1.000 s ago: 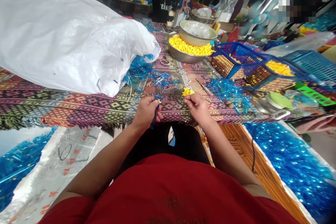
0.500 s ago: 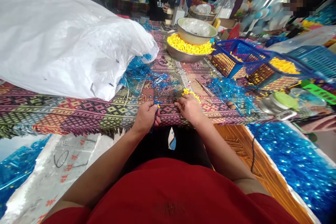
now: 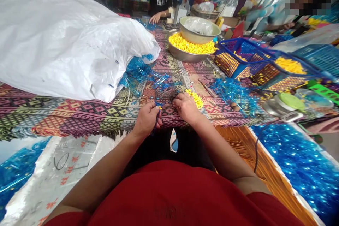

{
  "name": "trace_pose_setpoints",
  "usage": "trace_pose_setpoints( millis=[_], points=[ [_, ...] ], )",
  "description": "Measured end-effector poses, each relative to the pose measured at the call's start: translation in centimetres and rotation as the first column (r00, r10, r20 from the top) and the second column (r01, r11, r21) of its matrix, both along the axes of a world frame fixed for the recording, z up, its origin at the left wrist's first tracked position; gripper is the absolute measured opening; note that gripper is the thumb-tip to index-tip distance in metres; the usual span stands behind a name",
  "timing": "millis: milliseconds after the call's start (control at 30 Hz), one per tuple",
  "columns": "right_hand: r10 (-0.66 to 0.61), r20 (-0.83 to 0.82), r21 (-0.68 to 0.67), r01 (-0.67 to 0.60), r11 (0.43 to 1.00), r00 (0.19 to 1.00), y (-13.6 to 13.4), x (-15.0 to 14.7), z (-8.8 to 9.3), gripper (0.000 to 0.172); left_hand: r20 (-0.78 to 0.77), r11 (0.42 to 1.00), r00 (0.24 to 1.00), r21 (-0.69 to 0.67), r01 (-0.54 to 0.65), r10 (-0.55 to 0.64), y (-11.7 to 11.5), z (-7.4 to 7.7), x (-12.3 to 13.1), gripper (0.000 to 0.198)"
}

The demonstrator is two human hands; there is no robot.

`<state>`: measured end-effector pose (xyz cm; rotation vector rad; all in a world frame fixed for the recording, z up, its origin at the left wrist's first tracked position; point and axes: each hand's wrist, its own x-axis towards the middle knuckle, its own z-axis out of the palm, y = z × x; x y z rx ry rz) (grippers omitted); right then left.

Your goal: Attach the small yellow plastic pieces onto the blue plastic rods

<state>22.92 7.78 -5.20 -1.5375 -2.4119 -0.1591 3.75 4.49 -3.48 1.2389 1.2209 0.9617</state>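
My left hand (image 3: 147, 119) is closed at the table's front edge. A small blue plastic piece (image 3: 158, 105) with a yellow part pokes out between thumb and forefinger. To its right, my right hand (image 3: 187, 107) is bent with fingertips together over a scatter of tiny dark bits (image 3: 172, 97) on the patterned cloth (image 3: 169, 113). Whatever those fingers pinch is too small to make out. Just beyond the right hand lies a small heap of yellow plastic pieces (image 3: 195, 99). Clear blue plastic pieces (image 3: 162, 80) lie loose farther back.
A big white sack (image 3: 79, 49) covers the table's left. Behind stands a metal basin (image 3: 182, 54) of yellow pieces with a smaller bowl (image 3: 199, 33) on top. Blue baskets (image 3: 233, 67), more blue pieces (image 3: 230, 90) and a scale (image 3: 284, 106) are to the right. A co-worker (image 3: 160, 3) sits opposite.
My right hand has shifted slightly left, off the yellow heap to the dark bits, uncovering more of the heap. My left hand stays put. The co-worker's hand opposite has come down to the table.
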Motion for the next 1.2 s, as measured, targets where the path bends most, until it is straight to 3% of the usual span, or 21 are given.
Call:
trace_pose_setpoints(
  millis=[133,233,300,400,533,633,767,867,933,1000,1067,1133,1200],
  points=[
    [0.078,-0.118,0.019,-0.077,0.997,0.990,0.2,0.0,-0.1,0.023,0.005,1.000,1.000,-0.001,-0.005,0.005,0.0,-0.2,-0.1,0.015],
    [0.139,-0.371,0.040,-0.133,0.990,0.918,0.1,0.3,-0.3,0.018,-0.006,1.000,1.000,-0.005,-0.006,0.006,0.1,-0.2,-0.1,0.016],
    [0.091,-0.594,-0.009,-0.119,0.993,0.799,-0.3,0.2,-0.4,0.011,-0.017,1.000,1.000,-0.005,-0.002,0.002,0.1,-0.2,-0.1,0.017],
    [-0.101,-0.856,-0.203,-0.148,0.968,0.508,-0.9,-0.4,-0.3,0.008,-0.015,1.000,1.000,0.001,-0.002,0.002,0.1,-0.2,-0.1,0.016],
    [-0.311,-0.936,-0.348,-0.280,0.895,0.167,-1.6,-1.5,-0.1,0.022,-0.017,1.000,1.000,0.016,0.000,0.000,0.1,-0.3,-0.1,0.016],
    [-0.393,-0.919,-0.380,-0.332,0.864,0.029,-2.0,-2.1,0.1,0.030,-0.013,1.000,1.000,0.017,-0.004,0.004,0.1,-0.2,-0.1,0.014],
    [-0.450,-0.892,-0.415,-0.343,0.843,-0.029,-2.4,-2.5,0.1,0.033,-0.014,1.000,1.000,-0.030,-0.008,0.008,0.0,0.3,-0.1,0.016],
    [-0.415,-0.910,-0.399,-0.285,0.871,0.007,-2.2,-2.3,-0.4,0.028,0.001,0.999,1.000,-0.043,-0.011,0.011,0.1,0.5,0.0,0.017],
    [-0.368,-0.924,-0.382,-0.230,0.895,0.101,-1.7,-2.0,-0.9,0.024,0.023,0.999,1.000,-0.037,-0.011,0.011,0.1,0.4,0.0,0.016],
    [-0.300,-0.917,-0.349,-0.163,0.923,0.262,-1.3,-1.5,-1.2,0.018,0.060,0.999,0.998,-0.035,-0.015,0.017,0.1,0.4,-0.1,0.015],
    [-0.191,-0.847,-0.271,-0.094,0.958,0.496,-0.9,-0.9,-1.3,0.012,0.120,0.999,0.992,-0.040,-0.036,0.041,0.2,0.4,-0.5,0.014],
    [-0.079,-0.668,-0.163,-0.043,0.986,0.740,-0.8,-0.6,-1.0,0.011,0.180,0.997,0.980,-0.034,-0.075,0.080,0.2,0.5,-1.2,0.014],
    [-0.038,-0.433,-0.084,0.001,0.996,0.900,-0.7,-0.7,-0.5,0.016,0.207,0.992,0.970,-0.014,-0.127,0.128,0.2,0.6,-2.1,0.015]
  ],
)
